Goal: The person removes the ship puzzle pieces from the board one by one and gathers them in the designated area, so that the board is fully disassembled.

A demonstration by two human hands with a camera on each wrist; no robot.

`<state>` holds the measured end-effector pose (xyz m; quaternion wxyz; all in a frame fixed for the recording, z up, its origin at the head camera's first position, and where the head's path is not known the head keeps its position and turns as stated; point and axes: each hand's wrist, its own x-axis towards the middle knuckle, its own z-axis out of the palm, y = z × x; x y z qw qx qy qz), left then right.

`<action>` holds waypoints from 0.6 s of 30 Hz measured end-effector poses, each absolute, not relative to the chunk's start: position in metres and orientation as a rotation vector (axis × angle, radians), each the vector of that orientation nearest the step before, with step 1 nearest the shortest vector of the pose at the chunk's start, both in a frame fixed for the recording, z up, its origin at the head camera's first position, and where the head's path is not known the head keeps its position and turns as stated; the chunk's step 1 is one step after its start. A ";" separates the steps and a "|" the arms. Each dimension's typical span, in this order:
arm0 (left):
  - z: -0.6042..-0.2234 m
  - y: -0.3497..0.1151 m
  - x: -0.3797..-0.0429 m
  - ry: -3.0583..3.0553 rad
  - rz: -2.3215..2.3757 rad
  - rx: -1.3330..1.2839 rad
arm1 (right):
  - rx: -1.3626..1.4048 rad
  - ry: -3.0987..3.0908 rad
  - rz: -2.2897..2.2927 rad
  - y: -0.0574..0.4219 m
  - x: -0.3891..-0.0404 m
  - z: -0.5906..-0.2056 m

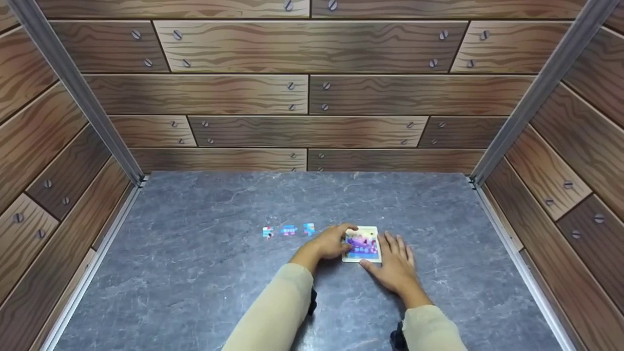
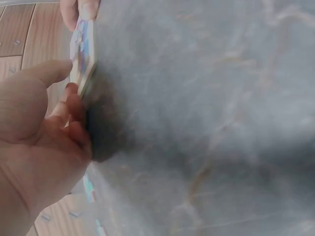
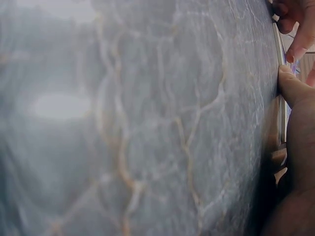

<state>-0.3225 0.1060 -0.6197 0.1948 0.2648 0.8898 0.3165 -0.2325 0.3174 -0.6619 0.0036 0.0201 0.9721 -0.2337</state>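
Observation:
A small square jigsaw puzzle with a pale frame and a pink, purple and blue picture lies on the table between the two hands. My left hand grips its left side, index finger at the far left corner and thumb over the picture. In the left wrist view, the left thumb meets the puzzle's edge with the other fingers curled below. My right hand rests along the right side, fingers straight and thumb at the near edge. From the right wrist, the puzzle shows only as a thin edge behind the right thumb.
Three loose jigsaw pieces lie in a row left of the puzzle: one piece, a middle piece and a piece close to my left hand. Wood-patterned walls enclose the grey marbled table at the back and sides.

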 end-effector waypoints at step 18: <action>-0.623 0.119 -0.313 2.660 0.763 0.669 | 0.021 3.087 -0.773 0.320 -0.235 -0.670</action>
